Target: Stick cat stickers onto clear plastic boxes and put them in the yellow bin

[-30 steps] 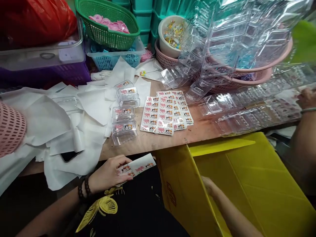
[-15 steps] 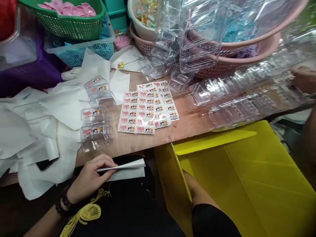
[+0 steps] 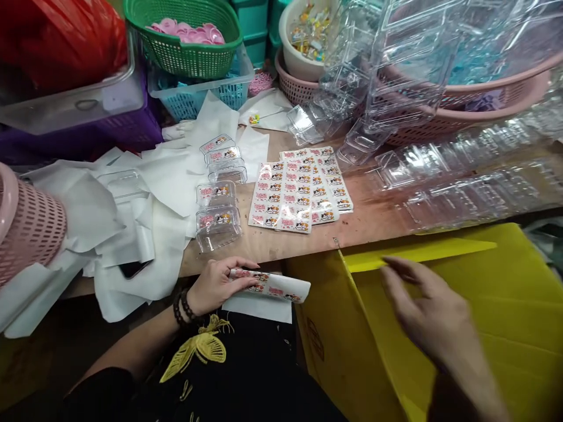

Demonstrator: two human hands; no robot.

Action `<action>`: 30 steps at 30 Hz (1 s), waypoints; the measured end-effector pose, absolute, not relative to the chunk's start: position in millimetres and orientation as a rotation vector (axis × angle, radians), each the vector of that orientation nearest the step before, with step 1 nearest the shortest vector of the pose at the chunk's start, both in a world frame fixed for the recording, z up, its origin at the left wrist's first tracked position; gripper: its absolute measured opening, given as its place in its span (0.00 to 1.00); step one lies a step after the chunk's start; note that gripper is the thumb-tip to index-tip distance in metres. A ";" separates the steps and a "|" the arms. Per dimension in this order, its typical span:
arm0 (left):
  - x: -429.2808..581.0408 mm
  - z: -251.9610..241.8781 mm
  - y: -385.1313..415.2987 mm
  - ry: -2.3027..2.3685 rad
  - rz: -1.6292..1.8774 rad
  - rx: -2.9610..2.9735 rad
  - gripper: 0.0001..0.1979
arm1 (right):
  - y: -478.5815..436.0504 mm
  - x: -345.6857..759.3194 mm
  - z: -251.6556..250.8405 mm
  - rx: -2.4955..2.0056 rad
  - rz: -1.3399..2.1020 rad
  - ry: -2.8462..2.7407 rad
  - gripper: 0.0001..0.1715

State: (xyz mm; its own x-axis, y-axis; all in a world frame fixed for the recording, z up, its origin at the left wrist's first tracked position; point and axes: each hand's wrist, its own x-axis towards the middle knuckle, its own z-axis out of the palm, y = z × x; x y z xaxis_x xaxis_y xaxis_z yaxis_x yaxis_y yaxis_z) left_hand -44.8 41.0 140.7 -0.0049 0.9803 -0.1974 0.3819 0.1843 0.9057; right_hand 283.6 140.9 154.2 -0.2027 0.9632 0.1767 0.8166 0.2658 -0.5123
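Observation:
My left hand (image 3: 217, 284), with dark beads at the wrist, grips a curled sticker sheet (image 3: 277, 288) between thumb and fingers. Its printed side shows cats and pink lettering, and its white backing hangs below, over my lap. My right hand (image 3: 426, 316) is slightly blurred above the yellow box (image 3: 475, 305); thumb and forefinger are apart, with nothing visible between them. More sticker sheets (image 3: 285, 196) lie overlapping on the wooden table (image 3: 255, 249). To their left, clear plastic cases (image 3: 217, 225) bear the same cat stickers.
White backing papers (image 3: 158, 187) cover the left of the table, partly over a dark phone (image 3: 134, 268). Rows of clear plastic cases (image 3: 466, 193) run along the right. Behind stand a green basket (image 3: 189, 58), a white bowl (image 3: 303, 58) and pink baskets (image 3: 461, 114).
The sheet in my left hand has turned from its white side to show printed stickers. My right hand has come up into sight over the yellow box. The view has swung left.

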 end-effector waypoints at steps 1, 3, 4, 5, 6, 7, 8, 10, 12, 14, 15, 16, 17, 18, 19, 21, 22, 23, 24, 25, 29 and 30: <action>-45.5 140.6 40.0 1.507 0.838 1.364 0.13 | 129.1 256.3 163.6 -1.427 0.548 -2.169 0.14; -48.7 140.8 36.1 1.439 0.872 1.375 0.14 | 108.3 200.9 174.0 -1.104 0.862 -2.348 0.21; -51.3 140.8 33.3 1.421 0.892 1.360 0.16 | 101.0 177.1 175.6 -1.050 0.969 -2.363 0.16; -54.5 140.4 30.1 1.412 0.913 1.324 0.18 | 96.2 157.9 175.5 -1.032 1.052 -2.356 0.12; -58.1 139.6 26.7 1.405 0.934 1.267 0.20 | 93.7 143.4 174.2 -1.050 1.113 -2.321 0.09; -61.8 138.2 23.3 1.390 0.955 1.190 0.23 | 93.0 133.4 172.2 -1.082 1.158 -2.272 0.09; -65.3 136.5 20.1 1.363 0.976 1.102 0.26 | 93.7 127.0 169.5 -1.108 1.190 -2.219 0.10; -71.5 132.2 15.2 1.287 1.000 0.947 0.29 | 96.4 121.4 162.2 -1.112 1.190 -2.153 0.10; -76.5 127.7 12.7 1.243 0.999 0.877 0.26 | 98.0 121.2 152.1 -1.058 0.996 -2.182 0.08; -80.9 124.3 11.7 1.244 0.983 0.893 0.22 | 97.3 123.6 140.9 -0.892 0.673 -2.260 0.08; -83.0 123.4 11.2 1.250 0.974 0.915 0.22 | 96.7 125.2 136.2 -0.750 0.536 -2.300 0.10; -85.1 123.2 10.4 1.252 0.962 0.927 0.21 | 96.4 126.5 132.9 -0.609 0.441 -2.317 0.13; -87.1 124.0 9.1 1.260 0.953 0.942 0.21 | 96.9 127.0 131.4 -0.500 0.401 -2.309 0.17; -89.0 125.7 7.5 1.278 0.959 0.986 0.19 | 98.4 126.4 131.7 -0.455 0.421 -2.278 0.18; -90.8 128.2 5.8 1.314 0.988 1.073 0.17 | 101.1 124.5 133.7 -0.491 0.498 -2.220 0.17; -93.7 134.2 3.0 1.460 1.122 1.369 0.11 | 109.9 117.2 140.7 -0.753 0.764 -2.008 0.10; -94.7 136.9 2.4 1.557 1.208 1.554 0.08 | 115.7 112.4 144.4 -0.888 0.923 -1.886 0.08; -95.4 138.7 2.6 1.649 1.281 1.727 0.07 | 122.1 107.4 147.4 -0.977 1.066 -1.779 0.08; -95.7 139.3 3.5 1.723 1.323 1.859 0.06 | 128.7 102.7 149.5 -1.017 1.171 -1.698 0.08; -95.5 138.8 4.8 1.775 1.327 1.956 0.06 | 135.3 98.6 150.4 -1.010 1.237 -1.661 0.07; -92.0 126.8 11.4 1.783 1.137 2.143 0.07 | 160.6 86.4 144.6 -0.788 1.193 -1.906 0.22; -90.9 122.8 12.7 1.785 1.103 2.155 0.07 | 166.6 83.7 142.0 -0.742 1.137 -2.022 0.29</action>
